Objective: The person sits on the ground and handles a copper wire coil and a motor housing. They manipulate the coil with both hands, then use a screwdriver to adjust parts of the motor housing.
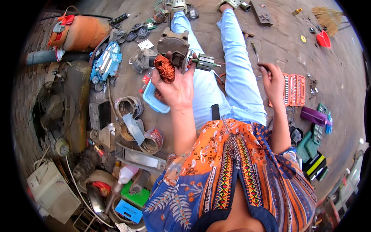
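My left hand [172, 88] grips a copper wire coil [165, 69] together with a dark metal motor part [172, 40]. A cylindrical green-and-silver armature [205, 62] juts out to the right from this part, above my jeans. My right hand [272, 80] is raised beside my right leg, fingers curled; whether anything is in it is unclear. Just beyond its fingertips is a screwdriver [254, 48]. A light blue plastic tray [154, 106] sits below and left of my left hand, partly hidden by it.
An orange socket set [296, 89] and purple pouch [313, 116] lie at right, near a red funnel [324, 40] and broom [326, 19]. An orange gas cylinder [83, 33], coiled-wire tins [150, 141], dark machinery and assorted parts crowd the left. A metal block [261, 13] lies beyond my feet.
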`<state>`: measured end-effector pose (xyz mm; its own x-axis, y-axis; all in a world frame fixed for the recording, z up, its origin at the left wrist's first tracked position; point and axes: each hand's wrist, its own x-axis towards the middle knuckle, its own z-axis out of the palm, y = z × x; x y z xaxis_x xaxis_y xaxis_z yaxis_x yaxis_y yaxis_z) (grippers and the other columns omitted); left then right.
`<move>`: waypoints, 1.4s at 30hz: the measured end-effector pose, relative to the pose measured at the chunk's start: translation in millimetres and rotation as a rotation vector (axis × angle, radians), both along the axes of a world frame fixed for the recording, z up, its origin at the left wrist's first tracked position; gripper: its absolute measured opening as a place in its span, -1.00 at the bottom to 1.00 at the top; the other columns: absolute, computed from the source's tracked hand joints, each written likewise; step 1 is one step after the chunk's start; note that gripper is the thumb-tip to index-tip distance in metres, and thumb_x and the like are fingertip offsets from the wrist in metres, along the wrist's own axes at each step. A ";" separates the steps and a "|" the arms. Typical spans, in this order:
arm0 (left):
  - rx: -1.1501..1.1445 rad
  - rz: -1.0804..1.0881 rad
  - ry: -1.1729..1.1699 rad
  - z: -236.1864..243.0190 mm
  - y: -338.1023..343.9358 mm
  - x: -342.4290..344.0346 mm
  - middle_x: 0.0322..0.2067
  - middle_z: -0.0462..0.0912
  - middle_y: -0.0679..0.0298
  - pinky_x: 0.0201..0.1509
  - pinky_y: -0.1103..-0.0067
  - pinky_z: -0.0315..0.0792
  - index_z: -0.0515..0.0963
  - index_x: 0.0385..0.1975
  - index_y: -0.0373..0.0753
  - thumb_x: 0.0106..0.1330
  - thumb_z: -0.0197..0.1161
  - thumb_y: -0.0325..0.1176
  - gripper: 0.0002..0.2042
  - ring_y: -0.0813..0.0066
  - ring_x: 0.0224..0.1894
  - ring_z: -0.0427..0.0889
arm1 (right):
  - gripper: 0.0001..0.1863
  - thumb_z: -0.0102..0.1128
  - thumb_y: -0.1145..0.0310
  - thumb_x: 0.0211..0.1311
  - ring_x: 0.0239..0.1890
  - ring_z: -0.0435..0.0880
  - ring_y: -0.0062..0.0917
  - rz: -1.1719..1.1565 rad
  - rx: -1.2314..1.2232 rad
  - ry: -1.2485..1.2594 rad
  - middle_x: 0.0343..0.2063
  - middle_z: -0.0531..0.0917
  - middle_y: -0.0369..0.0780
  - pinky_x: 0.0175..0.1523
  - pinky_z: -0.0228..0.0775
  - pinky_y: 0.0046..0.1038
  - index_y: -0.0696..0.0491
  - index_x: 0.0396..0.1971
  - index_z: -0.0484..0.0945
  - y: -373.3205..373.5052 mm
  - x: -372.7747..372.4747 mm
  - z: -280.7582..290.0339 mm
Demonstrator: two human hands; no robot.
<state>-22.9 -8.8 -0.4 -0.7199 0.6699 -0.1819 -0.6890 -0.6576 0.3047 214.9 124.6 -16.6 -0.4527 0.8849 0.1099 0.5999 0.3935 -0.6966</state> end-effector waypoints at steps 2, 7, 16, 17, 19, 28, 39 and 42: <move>0.041 -0.066 0.026 -0.8 1.2 2.7 0.00 0.52 0.33 0.27 -0.06 0.08 0.48 -0.01 -0.07 0.18 0.23 0.03 -0.55 0.21 0.14 0.40 | -0.68 0.20 0.40 0.15 0.07 0.48 -0.28 0.122 0.159 0.103 -0.11 0.59 -0.11 0.14 0.26 -0.34 0.12 -0.07 0.52 2.8 -14.7 8.7; 0.087 -0.101 -0.002 7.8 6.8 13.9 -0.01 0.52 0.24 0.26 -0.05 0.15 0.44 0.00 -0.19 0.17 0.25 -0.01 -0.50 0.13 0.10 0.43 | -0.68 0.18 0.40 0.19 -0.17 0.58 -0.43 0.391 -0.201 0.313 -0.23 0.60 -0.13 -0.04 0.38 -0.45 0.16 -0.06 0.48 -25.5 -55.5 18.3; -0.004 -0.089 0.111 1.1 4.6 18.8 -0.01 0.52 0.20 0.25 0.01 0.20 0.43 0.00 -0.17 0.16 0.25 -0.01 -0.51 0.18 0.09 0.43 | -0.89 0.24 0.52 0.09 -0.59 0.57 -0.46 0.338 -0.067 0.427 -0.57 0.59 -0.21 -0.45 0.38 -0.47 0.11 -0.35 0.56 -46.2 -79.2 42.2; -0.005 -0.085 0.093 1.6 6.8 19.8 -0.01 0.52 0.20 0.24 0.00 0.20 0.43 0.00 -0.16 0.16 0.25 -0.01 -0.52 0.19 0.09 0.43 | -0.91 0.23 0.47 0.07 -0.55 0.57 -0.35 0.488 -0.047 0.345 -0.56 0.58 -0.19 -0.43 0.39 -0.40 0.09 -0.39 0.55 -50.2 -80.7 35.8; 0.015 -0.089 0.055 1.5 9.4 18.7 -0.02 0.52 0.22 0.23 -0.01 0.20 0.44 0.00 -0.16 0.17 0.24 -0.01 -0.52 0.18 0.09 0.43 | -0.91 0.19 0.37 0.07 -0.46 0.56 -0.17 0.744 -0.045 0.115 -0.55 0.57 -0.17 -0.40 0.39 -0.26 0.05 -0.49 0.49 -57.8 -80.3 32.7; 0.025 -0.065 0.000 -0.9 -1.9 3.6 -0.01 0.53 0.26 0.23 -0.05 0.17 0.46 -0.01 -0.13 0.18 0.22 -0.02 -0.55 0.20 0.10 0.42 | -0.88 0.22 0.48 0.13 -0.48 0.60 -0.57 0.132 -0.145 -0.007 -0.51 0.65 -0.19 -0.32 0.41 -0.53 0.15 -0.32 0.59 10.2 23.1 3.8; -0.048 -0.063 0.277 -11.4 16.3 26.4 0.02 0.51 0.20 0.27 -0.01 0.15 0.41 0.06 -0.17 0.20 0.21 -0.03 -0.51 0.25 0.12 0.42 | -0.86 0.25 0.55 -0.04 -0.56 0.55 -0.50 0.781 -0.074 0.583 -0.59 0.58 -0.26 -0.43 0.34 -0.51 0.15 -0.40 0.59 -62.8 -36.1 88.7; -0.048 -0.037 0.329 -12.5 17.9 24.9 0.03 0.50 0.18 0.26 0.06 0.18 0.38 0.08 -0.21 0.21 0.20 -0.03 -0.48 0.23 0.11 0.43 | -0.86 0.28 0.51 -0.04 -0.56 0.54 -0.38 0.878 -0.158 0.421 -0.61 0.56 -0.21 -0.37 0.35 -0.46 0.15 -0.41 0.60 -96.9 -55.1 64.0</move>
